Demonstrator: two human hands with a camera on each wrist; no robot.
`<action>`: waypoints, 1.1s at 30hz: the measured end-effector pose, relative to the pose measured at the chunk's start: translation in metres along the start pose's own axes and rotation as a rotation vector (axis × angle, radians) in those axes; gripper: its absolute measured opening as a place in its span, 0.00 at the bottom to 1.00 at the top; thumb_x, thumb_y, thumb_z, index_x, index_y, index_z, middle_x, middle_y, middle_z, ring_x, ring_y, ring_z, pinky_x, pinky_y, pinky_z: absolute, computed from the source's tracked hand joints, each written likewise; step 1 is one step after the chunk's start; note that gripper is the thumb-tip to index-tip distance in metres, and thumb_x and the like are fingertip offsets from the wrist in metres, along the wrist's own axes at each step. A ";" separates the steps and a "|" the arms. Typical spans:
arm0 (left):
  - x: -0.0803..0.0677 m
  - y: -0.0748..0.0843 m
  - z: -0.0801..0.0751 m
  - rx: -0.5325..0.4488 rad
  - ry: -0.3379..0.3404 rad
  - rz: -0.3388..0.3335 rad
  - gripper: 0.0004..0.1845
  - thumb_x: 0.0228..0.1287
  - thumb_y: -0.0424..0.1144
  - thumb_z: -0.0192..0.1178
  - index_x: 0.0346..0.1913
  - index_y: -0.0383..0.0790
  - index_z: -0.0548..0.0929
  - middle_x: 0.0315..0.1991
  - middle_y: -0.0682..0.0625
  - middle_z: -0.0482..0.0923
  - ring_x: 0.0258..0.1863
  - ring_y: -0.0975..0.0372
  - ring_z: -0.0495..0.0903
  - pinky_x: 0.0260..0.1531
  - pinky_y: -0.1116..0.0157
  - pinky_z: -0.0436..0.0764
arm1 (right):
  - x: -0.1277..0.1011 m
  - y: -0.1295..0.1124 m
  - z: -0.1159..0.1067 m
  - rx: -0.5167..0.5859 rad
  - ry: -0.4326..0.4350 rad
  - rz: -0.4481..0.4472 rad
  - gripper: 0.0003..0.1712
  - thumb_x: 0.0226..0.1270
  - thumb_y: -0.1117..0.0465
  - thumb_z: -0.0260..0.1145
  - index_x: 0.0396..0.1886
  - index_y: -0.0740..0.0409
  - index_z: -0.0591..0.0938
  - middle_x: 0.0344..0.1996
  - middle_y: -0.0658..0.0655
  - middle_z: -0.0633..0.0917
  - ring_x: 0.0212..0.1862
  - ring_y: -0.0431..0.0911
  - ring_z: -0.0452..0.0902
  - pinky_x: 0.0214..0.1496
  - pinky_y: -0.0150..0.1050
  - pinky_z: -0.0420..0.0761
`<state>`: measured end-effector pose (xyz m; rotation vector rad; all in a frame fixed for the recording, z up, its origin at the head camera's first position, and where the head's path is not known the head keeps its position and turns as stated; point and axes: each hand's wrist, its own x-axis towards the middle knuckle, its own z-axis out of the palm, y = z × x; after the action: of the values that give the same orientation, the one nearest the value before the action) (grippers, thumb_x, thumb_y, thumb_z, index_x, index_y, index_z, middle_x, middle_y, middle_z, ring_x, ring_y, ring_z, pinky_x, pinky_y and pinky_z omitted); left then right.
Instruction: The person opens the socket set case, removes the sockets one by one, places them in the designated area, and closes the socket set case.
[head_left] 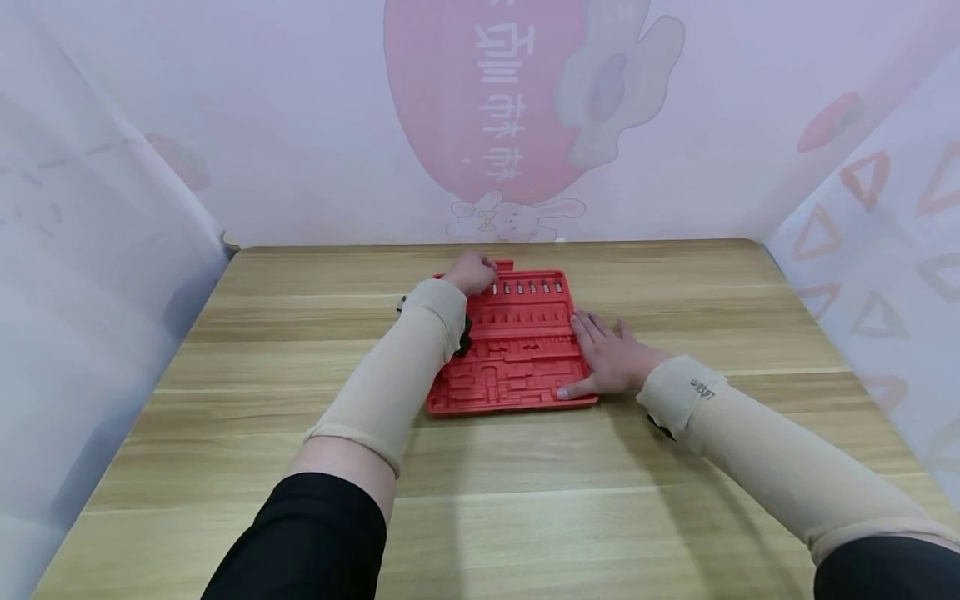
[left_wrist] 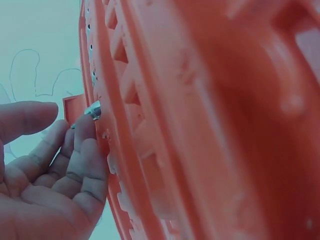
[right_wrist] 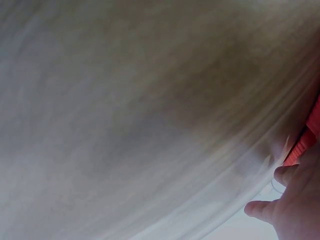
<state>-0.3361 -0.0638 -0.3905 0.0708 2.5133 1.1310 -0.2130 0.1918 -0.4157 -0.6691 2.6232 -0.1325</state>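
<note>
A red plastic case [head_left: 510,372] lies opened on the table, its moulded recesses facing up. Across its far part runs a row of several small metal bits [head_left: 532,287]. My left hand [head_left: 471,273] is at the left end of this row. In the left wrist view its bent fingers [left_wrist: 89,162] touch a small metal bit [left_wrist: 94,110] at the case's edge, while the thumb [left_wrist: 30,119] stands apart from them. With fingers spread, my right hand [head_left: 611,362] rests against the case's right edge, thumb on the near corner. The right wrist view catches only part of that hand.
The case sits toward the back of a wood-grain table [head_left: 525,517]. Behind it hangs a printed white backdrop [head_left: 300,125], and similar white sheets line both sides. A red tab [head_left: 504,265] sticks out from the case's far edge.
</note>
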 end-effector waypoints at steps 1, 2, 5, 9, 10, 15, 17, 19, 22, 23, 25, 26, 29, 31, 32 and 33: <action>0.000 0.000 0.000 0.003 0.007 0.008 0.12 0.76 0.32 0.54 0.58 0.34 0.78 0.44 0.45 0.77 0.39 0.58 0.73 0.40 0.61 0.75 | 0.000 0.000 0.000 0.000 0.000 0.000 0.76 0.61 0.21 0.62 0.81 0.71 0.38 0.81 0.69 0.38 0.81 0.65 0.33 0.75 0.71 0.37; -0.001 0.000 -0.001 0.011 0.012 0.013 0.13 0.75 0.31 0.54 0.58 0.33 0.79 0.45 0.44 0.77 0.40 0.57 0.73 0.41 0.61 0.75 | 0.000 0.000 0.000 0.001 0.000 0.000 0.76 0.61 0.21 0.62 0.81 0.71 0.38 0.81 0.69 0.39 0.81 0.65 0.33 0.75 0.71 0.37; -0.003 0.001 -0.002 0.071 0.031 0.035 0.08 0.74 0.31 0.55 0.51 0.33 0.80 0.43 0.44 0.77 0.40 0.55 0.73 0.39 0.61 0.73 | 0.000 -0.001 -0.001 -0.003 0.004 0.001 0.76 0.61 0.21 0.62 0.81 0.71 0.38 0.81 0.69 0.39 0.81 0.64 0.33 0.75 0.71 0.37; -0.006 0.002 -0.003 0.159 0.046 0.051 0.04 0.73 0.31 0.55 0.37 0.38 0.76 0.35 0.46 0.72 0.34 0.56 0.70 0.34 0.61 0.70 | 0.000 -0.002 -0.002 -0.020 0.007 0.001 0.76 0.61 0.21 0.61 0.81 0.71 0.38 0.81 0.69 0.38 0.81 0.64 0.32 0.74 0.71 0.37; -0.007 0.002 -0.003 0.174 0.047 0.054 0.07 0.74 0.31 0.54 0.34 0.39 0.76 0.33 0.47 0.71 0.32 0.57 0.69 0.33 0.61 0.69 | 0.000 -0.002 -0.002 -0.023 0.008 0.001 0.76 0.61 0.20 0.61 0.81 0.71 0.38 0.81 0.69 0.38 0.81 0.64 0.32 0.74 0.71 0.37; -0.007 0.000 -0.003 0.220 0.045 0.080 0.12 0.74 0.30 0.52 0.30 0.39 0.77 0.31 0.47 0.74 0.28 0.58 0.69 0.31 0.62 0.70 | 0.000 -0.003 -0.002 -0.023 0.005 -0.002 0.75 0.61 0.21 0.61 0.81 0.71 0.38 0.81 0.69 0.38 0.81 0.64 0.32 0.74 0.71 0.37; -0.008 0.000 -0.002 0.223 0.048 0.088 0.11 0.75 0.31 0.51 0.32 0.38 0.80 0.33 0.46 0.76 0.30 0.57 0.70 0.32 0.61 0.72 | -0.001 -0.003 -0.002 -0.023 0.002 -0.002 0.75 0.61 0.21 0.61 0.81 0.71 0.38 0.81 0.69 0.38 0.81 0.65 0.33 0.74 0.71 0.37; -0.006 -0.001 -0.002 0.199 0.059 0.092 0.11 0.75 0.31 0.50 0.32 0.38 0.79 0.30 0.47 0.74 0.27 0.58 0.68 0.30 0.62 0.70 | -0.001 -0.002 0.000 -0.026 0.002 -0.001 0.76 0.61 0.20 0.61 0.81 0.71 0.38 0.81 0.69 0.38 0.81 0.64 0.33 0.74 0.71 0.37; -0.007 0.000 -0.005 0.153 0.090 0.107 0.10 0.76 0.32 0.51 0.36 0.37 0.81 0.32 0.47 0.76 0.26 0.58 0.68 0.28 0.62 0.70 | 0.000 -0.001 0.001 -0.024 -0.001 0.004 0.77 0.60 0.19 0.60 0.81 0.70 0.38 0.81 0.69 0.38 0.81 0.64 0.32 0.74 0.71 0.37; -0.007 0.001 -0.006 0.137 0.102 0.116 0.10 0.76 0.32 0.51 0.37 0.37 0.81 0.33 0.46 0.77 0.26 0.59 0.68 0.28 0.63 0.70 | 0.000 0.000 0.002 -0.020 0.000 0.005 0.77 0.60 0.19 0.60 0.81 0.70 0.38 0.81 0.69 0.38 0.81 0.64 0.32 0.74 0.72 0.37; -0.009 0.001 -0.009 0.094 0.121 0.138 0.08 0.77 0.33 0.53 0.41 0.36 0.82 0.38 0.45 0.79 0.28 0.58 0.70 0.29 0.63 0.71 | 0.000 0.000 0.002 -0.015 -0.002 0.011 0.76 0.60 0.20 0.61 0.81 0.71 0.38 0.81 0.69 0.38 0.81 0.65 0.33 0.74 0.72 0.37; -0.011 0.001 -0.011 0.069 0.130 0.149 0.08 0.77 0.33 0.53 0.41 0.35 0.82 0.40 0.44 0.80 0.30 0.57 0.72 0.31 0.63 0.73 | -0.001 0.000 0.002 -0.016 -0.004 0.014 0.76 0.60 0.20 0.61 0.81 0.71 0.38 0.82 0.69 0.38 0.81 0.64 0.33 0.74 0.72 0.37; -0.017 -0.002 -0.015 -0.118 0.122 0.159 0.07 0.79 0.31 0.52 0.42 0.31 0.79 0.42 0.40 0.80 0.38 0.50 0.80 0.42 0.59 0.81 | -0.001 -0.001 0.000 -0.010 -0.004 0.018 0.76 0.60 0.20 0.61 0.81 0.71 0.38 0.82 0.69 0.39 0.81 0.65 0.33 0.74 0.72 0.37; -0.019 -0.005 -0.017 -0.292 0.104 0.143 0.06 0.79 0.29 0.51 0.41 0.30 0.76 0.41 0.38 0.78 0.47 0.43 0.82 0.50 0.54 0.82 | 0.000 -0.003 -0.001 -0.002 -0.008 0.017 0.76 0.60 0.20 0.61 0.81 0.70 0.38 0.82 0.69 0.38 0.81 0.65 0.33 0.74 0.72 0.36; -0.020 -0.006 -0.018 -0.369 0.095 0.132 0.06 0.79 0.28 0.51 0.40 0.29 0.75 0.41 0.38 0.77 0.51 0.40 0.81 0.54 0.51 0.82 | 0.001 -0.004 -0.001 0.001 -0.010 0.016 0.76 0.60 0.20 0.61 0.81 0.70 0.38 0.82 0.69 0.38 0.81 0.65 0.33 0.74 0.72 0.36; -0.021 -0.007 -0.019 -0.434 0.088 0.120 0.06 0.79 0.28 0.50 0.40 0.29 0.73 0.41 0.38 0.77 0.54 0.39 0.80 0.55 0.49 0.80 | 0.001 -0.004 -0.001 0.006 -0.012 0.014 0.76 0.60 0.20 0.61 0.81 0.70 0.38 0.82 0.69 0.38 0.81 0.65 0.33 0.74 0.72 0.36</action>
<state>-0.3229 -0.0857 -0.3777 0.0561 2.3024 1.7359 -0.2128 0.1877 -0.4142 -0.6469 2.6146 -0.1317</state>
